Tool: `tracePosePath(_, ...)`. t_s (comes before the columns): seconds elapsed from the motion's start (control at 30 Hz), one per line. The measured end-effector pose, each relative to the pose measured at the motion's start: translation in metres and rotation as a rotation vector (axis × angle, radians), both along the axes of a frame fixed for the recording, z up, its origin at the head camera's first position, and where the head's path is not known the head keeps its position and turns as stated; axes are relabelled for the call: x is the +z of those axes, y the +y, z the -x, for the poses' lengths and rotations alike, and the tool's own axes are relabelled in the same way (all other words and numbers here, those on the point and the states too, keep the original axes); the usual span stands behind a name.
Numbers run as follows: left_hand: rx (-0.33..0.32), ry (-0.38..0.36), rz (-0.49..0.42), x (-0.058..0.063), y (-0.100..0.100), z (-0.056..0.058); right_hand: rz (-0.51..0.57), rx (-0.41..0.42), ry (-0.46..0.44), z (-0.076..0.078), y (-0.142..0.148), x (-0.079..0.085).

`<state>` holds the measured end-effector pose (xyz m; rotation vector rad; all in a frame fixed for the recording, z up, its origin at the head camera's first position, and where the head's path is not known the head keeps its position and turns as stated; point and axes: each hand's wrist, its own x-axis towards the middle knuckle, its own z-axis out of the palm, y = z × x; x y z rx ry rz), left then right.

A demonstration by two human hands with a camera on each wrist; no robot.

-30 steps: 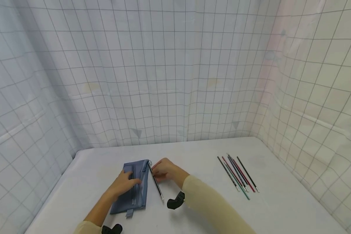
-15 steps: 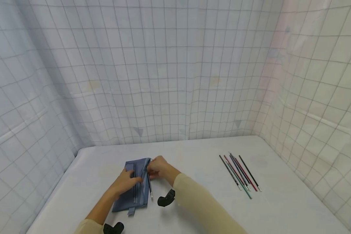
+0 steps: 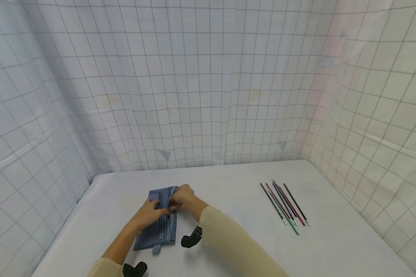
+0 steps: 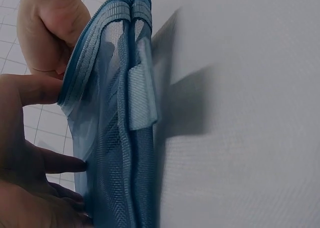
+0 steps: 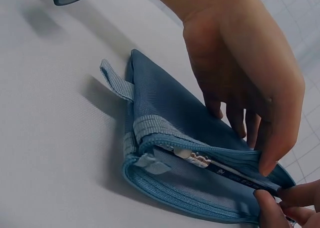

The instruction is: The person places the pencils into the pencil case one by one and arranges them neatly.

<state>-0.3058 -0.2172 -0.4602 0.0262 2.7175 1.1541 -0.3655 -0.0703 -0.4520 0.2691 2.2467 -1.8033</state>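
A blue mesh zip pencil case [image 3: 150,236] lies on the table, its zip opening along the right side. My left hand [image 3: 146,215] lies over it; in the right wrist view that thumb hooks the raised zip edge [image 5: 215,150] while the other fingers rest on the outer mesh. A dark pencil [image 5: 232,174] with a silver ferrule and white eraser lies inside the mouth, eraser toward the tab end. My right hand [image 3: 183,197] reaches into the opening, thumb and fingers pinching the pencil's far end. Its tip is hidden among those fingers.
Several pencils [image 3: 284,206], dark, red and green, lie in a loose bundle at the right of the white table [image 3: 228,231]. Gridded white cloth [image 3: 208,96] hangs around the back and sides. Black wrist devices [image 3: 192,237] sit below both hands.
My right hand has moved left with the pencil, from beside the pencil case into its opening. The left hand stays on the case.
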Motion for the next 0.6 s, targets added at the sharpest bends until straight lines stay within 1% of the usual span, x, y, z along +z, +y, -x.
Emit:
tracePosePath(0.17,-0.003,-0.001,-0.004,0.000,0.001,0.001,0.105,-0.005,-0.020,-0.002,0.004,-0.001)
tracePosePath(0.3,0.000,0.000,0.000,0.000,0.001,0.001,0.163,0.016,-0.025,-0.001,0.009,-0.002)
tracePosePath(0.43,0.004,-0.009,-0.003,0.000,0.001,0.001,0.148,0.053,-0.033,0.001,0.014,-0.002)
tracePosePath(0.6,-0.001,0.006,0.008,-0.001,0.001,0.002,0.136,0.114,-0.049,0.001,0.023,-0.002)
